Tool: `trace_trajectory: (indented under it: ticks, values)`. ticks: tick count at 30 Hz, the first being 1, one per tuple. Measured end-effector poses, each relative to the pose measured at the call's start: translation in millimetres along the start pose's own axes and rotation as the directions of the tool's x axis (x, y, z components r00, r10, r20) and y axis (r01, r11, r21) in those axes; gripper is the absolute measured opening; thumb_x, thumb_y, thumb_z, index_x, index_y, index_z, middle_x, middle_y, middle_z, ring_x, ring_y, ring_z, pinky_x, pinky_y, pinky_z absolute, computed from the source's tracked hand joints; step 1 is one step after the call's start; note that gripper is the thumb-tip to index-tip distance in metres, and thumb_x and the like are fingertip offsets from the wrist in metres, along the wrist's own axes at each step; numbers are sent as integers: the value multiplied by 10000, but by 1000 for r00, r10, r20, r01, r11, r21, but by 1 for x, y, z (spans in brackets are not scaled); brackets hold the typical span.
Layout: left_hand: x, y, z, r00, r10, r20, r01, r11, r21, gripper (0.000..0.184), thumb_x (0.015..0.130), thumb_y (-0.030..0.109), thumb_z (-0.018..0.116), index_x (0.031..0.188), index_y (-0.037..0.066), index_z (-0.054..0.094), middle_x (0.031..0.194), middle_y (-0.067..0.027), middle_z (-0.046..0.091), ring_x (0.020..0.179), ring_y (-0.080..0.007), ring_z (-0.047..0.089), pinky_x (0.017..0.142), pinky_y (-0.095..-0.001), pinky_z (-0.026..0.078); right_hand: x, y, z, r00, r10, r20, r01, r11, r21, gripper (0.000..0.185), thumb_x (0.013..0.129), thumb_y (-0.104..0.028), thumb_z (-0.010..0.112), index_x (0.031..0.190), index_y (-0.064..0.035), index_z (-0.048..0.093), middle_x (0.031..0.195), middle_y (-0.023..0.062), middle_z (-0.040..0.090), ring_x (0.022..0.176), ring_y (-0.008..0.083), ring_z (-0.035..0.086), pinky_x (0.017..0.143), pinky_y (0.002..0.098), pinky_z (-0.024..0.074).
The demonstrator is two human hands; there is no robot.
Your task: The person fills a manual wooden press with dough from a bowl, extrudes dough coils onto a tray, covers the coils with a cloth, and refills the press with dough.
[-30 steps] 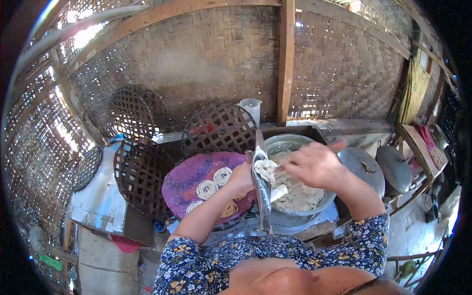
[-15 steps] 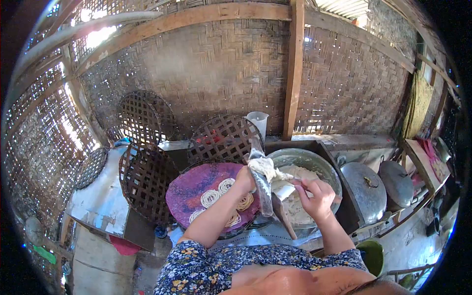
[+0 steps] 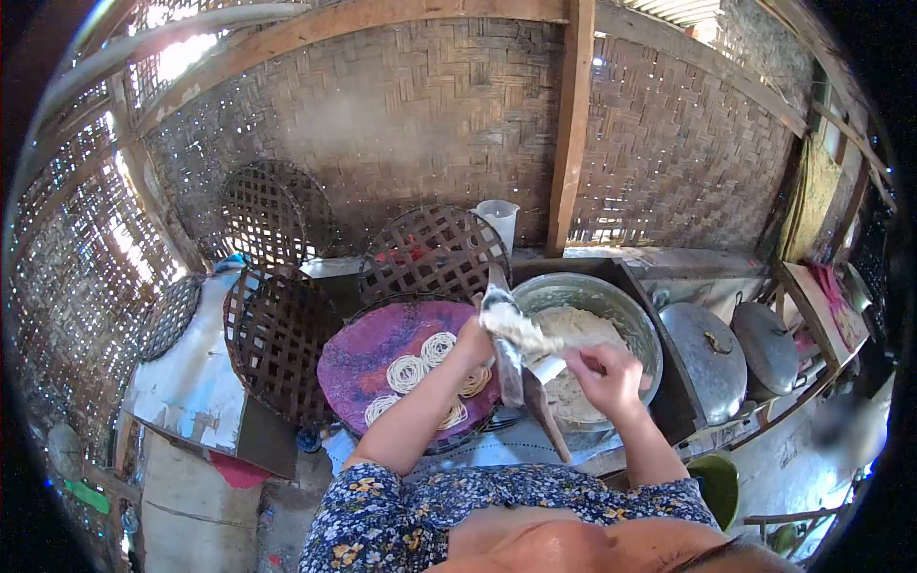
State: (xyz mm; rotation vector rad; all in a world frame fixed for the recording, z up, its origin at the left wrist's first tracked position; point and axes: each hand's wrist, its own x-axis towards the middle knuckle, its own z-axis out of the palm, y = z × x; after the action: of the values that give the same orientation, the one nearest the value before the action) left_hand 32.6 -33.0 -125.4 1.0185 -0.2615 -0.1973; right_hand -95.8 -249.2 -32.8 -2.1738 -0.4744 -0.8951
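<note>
Pale dough [image 3: 521, 330] lies on the wooden trough [image 3: 511, 385] that my left hand [image 3: 470, 344] grasps; my right hand [image 3: 607, 376], fingers closed round a small tool [image 3: 647, 382], meets it beside the basin [image 3: 643, 310]. I judge I'm loading dough; next probably calls for a steady trough, firm push.

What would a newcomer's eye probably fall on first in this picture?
Probably the vivid purple mat, left of centre, with pale stringy coils on it. Next, the wooden tool in the left hand, at the centre, bearing pale dough, and the wide metal basin to its right.
</note>
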Motion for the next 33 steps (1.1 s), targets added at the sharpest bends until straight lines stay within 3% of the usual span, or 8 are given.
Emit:
trace_trajectory:
  ticks: [4, 9, 12, 14, 19, 24, 29, 33]
  values:
    - [-22, 36, -6, 1000, 5, 19, -10, 966, 258, 222, 851, 212, 517, 923, 9, 571, 866, -124, 603, 764, -258, 610, 677, -377, 522, -14, 33, -26, 915, 337, 220, -383, 897, 219, 273, 710, -268, 733, 773, -15, 653, 698, 107, 648, 623, 201, 637, 577, 284, 487]
    - [-52, 81, -28, 968, 241, 71, -243, 970, 17, 290, 699, 76, 636, 972, -1, 573, 920, -123, 595, 875, -372, 608, 737, -498, 509, -21, 67, -53, 908, 399, 129, -290, 820, -494, 359, 776, -368, 643, 886, -25, 650, 817, 120, 657, 764, 223, 629, 669, 344, 477]
    - [-58, 99, -1, 909, 383, 163, -356, 919, -170, 320, 676, 114, 655, 979, 41, 581, 973, -96, 555, 934, -385, 572, 790, -518, 481, -40, 64, -3, 860, 417, 294, -501, 802, 326, 577, 803, -520, 546, 1121, -39, 560, 999, 150, 623, 869, 253, 605, 743, 410, 465]
    - [-46, 90, 8, 837, 485, 252, -411, 862, -295, 312, 676, 126, 667, 970, 64, 584, 993, -79, 528, 960, -384, 552, 824, -513, 465, -45, 22, 33, 729, 154, 667, -679, 34, 734, 784, 790, -669, 416, 1277, -55, 410, 1128, 158, 557, 891, 266, 590, 849, 382, 444]
    - [-58, 96, 23, 737, 483, 473, -472, 868, -151, 540, 610, 158, 796, 1086, 93, 549, 1227, -71, 422, 1160, -323, 430, 946, -507, 367, -40, -50, 49, 620, -472, 627, -644, -762, 64, 917, 697, -767, 411, 1287, -66, 368, 1007, 276, 529, 494, 237, 533, 335, 265, 401]
    - [-97, 118, -5, 770, 275, 576, -602, 613, 512, 699, 688, 294, 752, 1286, 133, 427, 1257, -129, 490, 1228, -280, 393, 1039, -415, 257, -5, -39, 28, 760, -175, 626, -649, -254, 717, 766, 724, -583, 600, 1195, -2, 435, 686, 139, 564, 394, 102, 444, 313, 197, 320]
    - [-124, 113, 5, 917, 211, 339, -383, 708, 593, 538, 722, 265, 703, 1195, 111, 497, 1186, -117, 548, 1090, -186, 530, 1031, -368, 278, 33, -68, 11, 814, -2, 580, -569, 194, 799, 956, 689, -190, 719, 1408, -75, 100, 1195, 210, 459, 719, 185, 588, 523, 255, 492]
    - [-128, 125, 17, 814, 393, 427, -401, -151, 903, 527, 584, 363, 722, 1056, 157, 608, 911, -44, 622, 863, -259, 583, 802, -372, 445, 39, -72, 14, 899, -346, 268, 258, 913, 316, 923, 659, -184, 745, 1396, -151, 190, 1201, 234, 421, 1015, 360, 543, 679, 403, 525]
